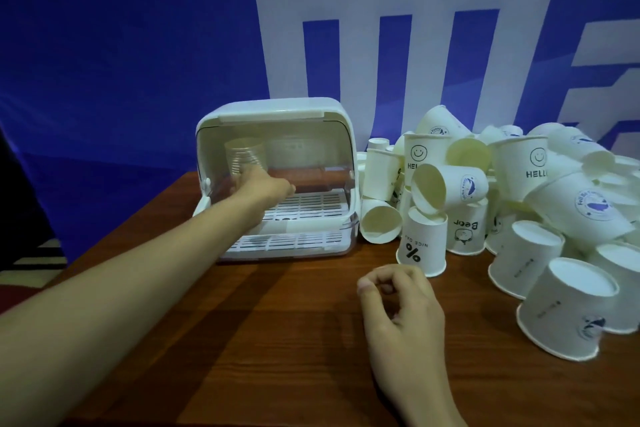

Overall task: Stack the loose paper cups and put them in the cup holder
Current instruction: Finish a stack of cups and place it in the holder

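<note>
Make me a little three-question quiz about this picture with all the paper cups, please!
1. True or false: the left hand reaches inside the cup holder, at a stack of cups.
2. Which way does the "NICE DAY" cup stand? A) upright B) upside down C) on its side
3. Fill in: the right hand hovers over the wooden ____ and holds nothing.

Key
1. True. Whether the fingers grip the stack cannot be told through the hazy cover.
2. B. Its print reads upside down and its wide rim sits on the table.
3. Table. Its fingers are loosely curled, near that cup but not touching it.
</note>
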`<action>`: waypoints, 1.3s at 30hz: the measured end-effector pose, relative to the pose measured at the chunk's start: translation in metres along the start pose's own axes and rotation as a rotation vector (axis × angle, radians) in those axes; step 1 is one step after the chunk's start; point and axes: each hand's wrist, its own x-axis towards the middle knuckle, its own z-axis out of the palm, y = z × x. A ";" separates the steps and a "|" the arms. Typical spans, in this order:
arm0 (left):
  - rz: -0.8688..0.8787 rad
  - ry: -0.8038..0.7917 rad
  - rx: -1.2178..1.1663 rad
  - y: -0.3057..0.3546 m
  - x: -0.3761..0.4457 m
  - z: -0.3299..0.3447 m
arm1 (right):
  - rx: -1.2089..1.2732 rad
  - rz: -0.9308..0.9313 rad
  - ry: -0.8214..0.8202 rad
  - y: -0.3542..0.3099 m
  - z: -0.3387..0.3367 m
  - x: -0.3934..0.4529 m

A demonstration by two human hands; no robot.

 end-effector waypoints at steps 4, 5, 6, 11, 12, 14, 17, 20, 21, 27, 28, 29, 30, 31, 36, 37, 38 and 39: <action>0.387 -0.058 -0.200 0.024 -0.058 0.031 | -0.008 0.019 0.023 0.000 0.001 0.002; 0.483 -0.149 -0.230 0.033 -0.077 0.039 | -0.013 0.015 0.027 0.000 0.001 0.002; 0.561 -0.224 -0.216 0.043 -0.095 0.048 | -0.026 0.008 0.037 0.000 0.001 0.003; 0.703 -0.243 -0.020 0.072 -0.120 0.096 | -0.037 0.023 0.066 -0.001 0.000 0.003; 0.721 -0.204 -0.012 0.073 -0.119 0.103 | -0.030 0.017 0.077 -0.002 0.000 0.003; 0.764 -0.156 -0.052 0.074 -0.114 0.112 | -0.019 0.008 0.088 -0.003 -0.001 0.003; 0.809 -0.086 -0.193 0.073 -0.109 0.108 | 0.025 0.008 0.152 -0.003 -0.003 0.003; 0.860 0.007 -0.283 0.066 -0.106 0.078 | 0.054 -0.037 0.314 -0.006 -0.008 0.002; 0.873 -0.005 -0.294 0.061 -0.105 0.066 | 0.062 -0.050 0.362 -0.007 -0.009 0.001; 0.955 -0.114 -0.291 0.003 -0.104 0.020 | 0.023 -0.026 0.422 -0.007 -0.009 0.001; 0.962 -0.127 -0.268 -0.007 -0.104 0.023 | 0.012 -0.020 0.400 -0.006 -0.009 0.001; 0.970 -0.141 -0.238 -0.018 -0.103 0.027 | 0.000 -0.013 0.375 -0.005 -0.009 0.001; 0.977 -0.154 -0.211 -0.027 -0.102 0.033 | -0.016 -0.007 0.351 -0.004 -0.010 0.002; 0.979 -0.164 -0.200 -0.036 -0.100 0.040 | -0.037 -0.007 0.333 -0.002 -0.012 0.003; 0.964 -0.105 -0.358 -0.056 -0.094 0.058 | -0.281 -0.037 0.315 0.014 -0.032 0.029; 0.976 -0.092 -0.381 -0.057 -0.095 0.059 | -0.335 -0.029 0.308 0.018 -0.035 0.035; 0.992 -0.077 -0.387 -0.059 -0.096 0.061 | -0.378 -0.022 0.300 0.021 -0.037 0.041; 1.008 -0.058 -0.379 -0.060 -0.097 0.062 | -0.410 -0.026 0.287 0.023 -0.038 0.045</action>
